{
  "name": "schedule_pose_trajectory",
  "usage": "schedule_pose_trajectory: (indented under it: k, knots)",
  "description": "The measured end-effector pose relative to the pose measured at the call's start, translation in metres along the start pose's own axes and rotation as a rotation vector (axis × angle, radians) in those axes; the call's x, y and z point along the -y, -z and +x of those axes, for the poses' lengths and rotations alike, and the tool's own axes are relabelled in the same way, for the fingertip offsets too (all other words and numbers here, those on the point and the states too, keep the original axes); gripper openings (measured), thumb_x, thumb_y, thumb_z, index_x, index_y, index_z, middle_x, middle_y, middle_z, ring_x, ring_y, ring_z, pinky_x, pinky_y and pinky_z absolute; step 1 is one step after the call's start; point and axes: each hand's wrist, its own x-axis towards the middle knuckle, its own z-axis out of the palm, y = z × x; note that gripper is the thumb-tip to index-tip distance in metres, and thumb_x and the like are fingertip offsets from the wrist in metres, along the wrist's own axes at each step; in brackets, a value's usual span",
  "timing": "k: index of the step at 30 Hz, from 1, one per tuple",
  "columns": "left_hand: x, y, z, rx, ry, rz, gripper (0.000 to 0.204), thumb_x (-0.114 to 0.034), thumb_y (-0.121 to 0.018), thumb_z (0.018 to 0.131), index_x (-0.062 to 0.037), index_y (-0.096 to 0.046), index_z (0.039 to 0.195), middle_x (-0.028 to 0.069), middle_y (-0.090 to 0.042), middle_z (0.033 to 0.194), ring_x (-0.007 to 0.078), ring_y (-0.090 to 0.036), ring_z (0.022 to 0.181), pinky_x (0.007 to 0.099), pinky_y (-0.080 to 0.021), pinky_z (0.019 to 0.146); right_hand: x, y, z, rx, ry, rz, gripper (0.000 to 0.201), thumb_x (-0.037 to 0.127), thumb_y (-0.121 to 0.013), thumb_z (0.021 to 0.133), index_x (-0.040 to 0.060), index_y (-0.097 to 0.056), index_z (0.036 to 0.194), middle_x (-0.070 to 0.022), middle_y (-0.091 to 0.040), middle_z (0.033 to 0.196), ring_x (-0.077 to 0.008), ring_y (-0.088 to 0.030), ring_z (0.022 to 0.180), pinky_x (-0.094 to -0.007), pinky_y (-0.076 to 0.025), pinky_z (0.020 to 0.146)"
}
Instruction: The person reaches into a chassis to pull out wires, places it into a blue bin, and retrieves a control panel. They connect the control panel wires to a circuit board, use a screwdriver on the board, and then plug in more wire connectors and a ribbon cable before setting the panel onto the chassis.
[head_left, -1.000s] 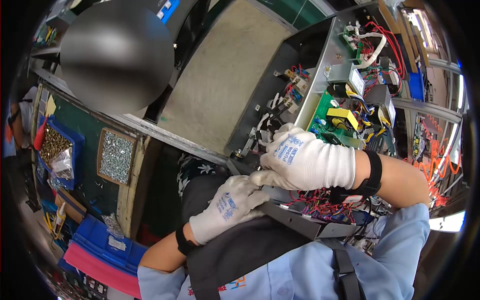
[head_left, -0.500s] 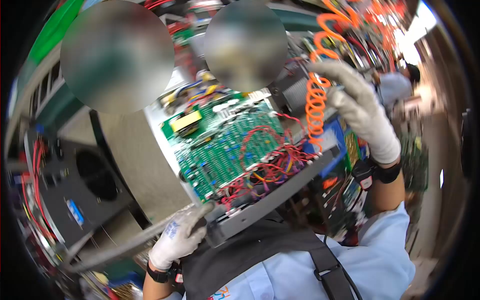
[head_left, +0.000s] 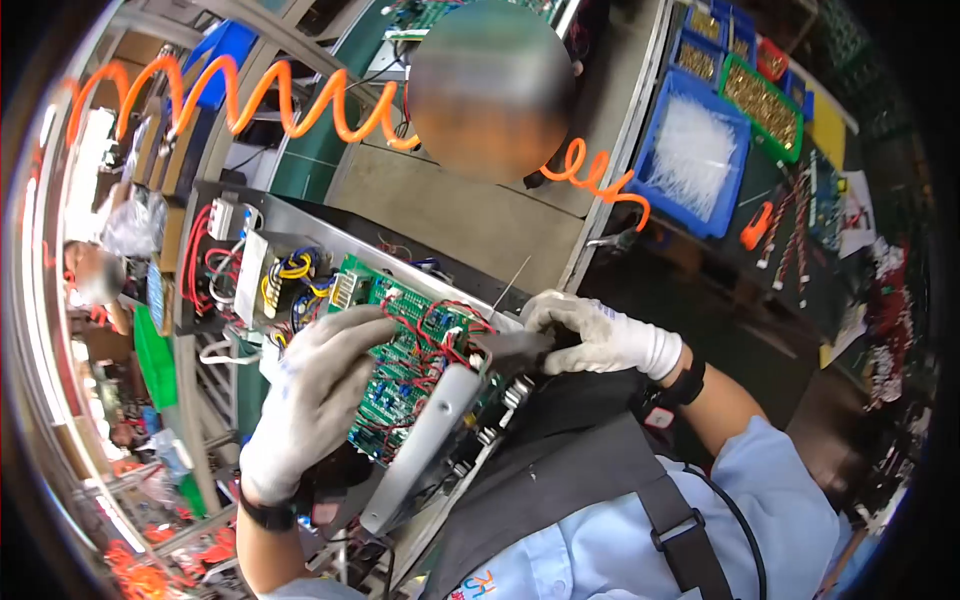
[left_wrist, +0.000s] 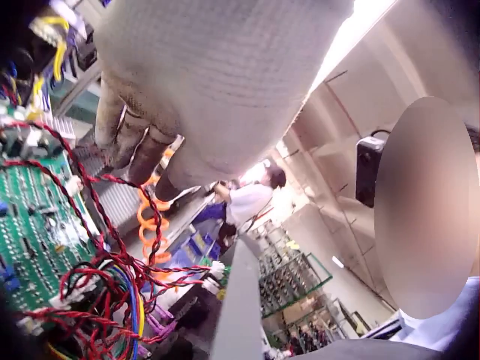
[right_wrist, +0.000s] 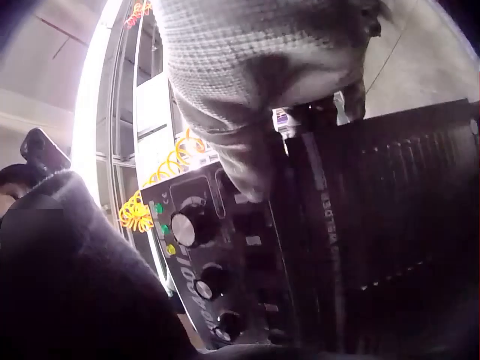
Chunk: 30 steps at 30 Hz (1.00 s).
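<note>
In the head view my gloved left hand (head_left: pixel 315 395) hovers over the green circuit board (head_left: pixel 385 400) with its fingers loosely extended. Nothing lies between them in the left wrist view. The board sits in an opened welding machine, with red twisted wires (left_wrist: pixel 112 255) bundled along its edge. My right hand (head_left: pixel 605 338) grips the corner of the machine's dark front panel (head_left: pixel 500 400). In the right wrist view the thumb presses the knob side of that panel (right_wrist: pixel 247 255), and the other fingers reach over its top edge. A thin strip (head_left: pixel 512 283) sticks up beside the right fingertips.
An orange coiled hose (head_left: pixel 250 95) spans the top of the head view. At the right stand a blue bin of thin white strips (head_left: pixel 690 155) and a green bin of small brass-coloured parts (head_left: pixel 765 105). A grey metal rail (head_left: pixel 425 450) borders the board.
The head view has swung round. My right hand has come from beside the orange hose to the panel corner. My left hand has left the machine's corner and risen over the board.
</note>
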Motion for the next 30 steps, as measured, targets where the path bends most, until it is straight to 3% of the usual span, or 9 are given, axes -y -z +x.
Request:
schedule_pose_trajectory:
  k: [7,10,11,16,21,24,27,28,30]
  knots:
    - [-0.004,-0.05,0.104,0.41,-0.204,0.303,0.054,-0.021,-0.074,0.074,-0.0107,-0.062,0.125,0.0186,-0.056,0.132,0.038,-0.05,0.123,0.047,-0.039,0.105,-0.013,0.016,0.001,0.098,0.161,0.088,0.036,0.026,-0.08,0.073,0.0054,-0.065,0.098,-0.0164,-0.057,0.118,-0.0331,-0.053,0.111,-0.0425,-0.043,0.097]
    - [-0.004,-0.058,0.11,0.57,-0.129,0.348,0.038,-0.015,-0.074,0.071,-0.0106,-0.067,0.108,0.0111,-0.064,0.102,0.0323,-0.061,0.096,0.0458,-0.046,0.091,-0.017,0.024,0.006,0.132,0.181,0.203,0.034,0.025,-0.078,0.074,0.0058,-0.065,0.1,-0.0158,-0.058,0.119,-0.0325,-0.053,0.112,-0.0422,-0.042,0.097]
    - [0.004,-0.058,0.105,0.486,-0.25,0.402,0.027,-0.009,-0.071,0.067,-0.0121,-0.069,0.094,0.0063,-0.061,0.083,0.0283,-0.06,0.085,0.0426,-0.046,0.082,-0.016,0.027,0.009,0.138,0.192,0.189,0.033,0.024,-0.077,0.076,0.0064,-0.065,0.101,-0.0139,-0.06,0.116,-0.0321,-0.055,0.11,-0.0427,-0.043,0.096]
    - [-0.002,-0.006,0.086,0.607,-0.041,0.308,0.019,-0.006,-0.07,0.065,-0.014,-0.07,0.082,0.0028,-0.054,0.072,0.0242,-0.057,0.077,0.0395,-0.044,0.074,-0.024,0.027,0.022,0.161,0.157,0.276,0.028,0.022,-0.077,0.076,0.0074,-0.064,0.097,-0.0105,-0.063,0.106,-0.0326,-0.057,0.105,-0.0439,-0.044,0.092]
    - [0.009,0.022,0.091,0.679,0.085,0.02,0.022,-0.016,-0.075,0.072,-0.0068,-0.073,0.092,0.0061,-0.065,0.085,0.0254,-0.061,0.081,0.0393,-0.045,0.075,-0.021,0.035,0.03,0.21,0.161,0.244,0.028,0.019,-0.077,0.075,0.0076,-0.064,0.097,-0.01,-0.062,0.104,-0.0327,-0.057,0.103,-0.0438,-0.045,0.09]
    - [0.031,-0.026,0.136,0.341,-0.064,-0.067,0.02,-0.017,-0.062,0.087,-0.0022,-0.07,0.099,0.0103,-0.066,0.087,0.0323,-0.062,0.082,0.0455,-0.047,0.077,-0.02,0.034,0.031,0.212,0.141,0.259,0.029,0.02,-0.078,0.074,0.0075,-0.064,0.096,-0.01,-0.062,0.103,-0.033,-0.057,0.101,-0.0439,-0.045,0.089]
    - [0.055,-0.09,0.123,0.436,-0.016,-0.155,0.023,-0.022,-0.058,0.095,-0.0012,-0.067,0.093,0.0168,-0.065,0.085,0.0378,-0.062,0.081,0.0452,-0.047,0.076,-0.02,0.032,0.03,0.203,0.131,0.281,0.028,0.02,-0.077,0.074,0.0077,-0.065,0.096,-0.0106,-0.062,0.102,-0.0333,-0.057,0.101,-0.0446,-0.045,0.089]
    - [0.048,-0.085,0.129,0.646,-0.015,0.043,0.023,-0.023,-0.057,0.095,-0.0031,-0.067,0.089,0.0151,-0.064,0.077,0.0364,-0.062,0.077,0.0447,-0.046,0.072,-0.021,0.031,0.027,0.193,0.123,0.285,0.028,0.02,-0.077,0.074,0.0077,-0.065,0.096,-0.0107,-0.062,0.102,-0.0333,-0.057,0.101,-0.0449,-0.045,0.089]
    - [0.045,-0.089,0.124,0.537,-0.035,0.039,0.023,-0.022,-0.056,0.095,-0.0058,-0.067,0.084,0.0121,-0.062,0.07,0.0348,-0.061,0.074,0.0442,-0.045,0.069,-0.024,0.028,0.024,0.147,0.163,0.264,0.027,0.019,-0.076,0.074,0.0069,-0.065,0.095,-0.0114,-0.062,0.1,-0.0334,-0.058,0.098,-0.0443,-0.046,0.087]
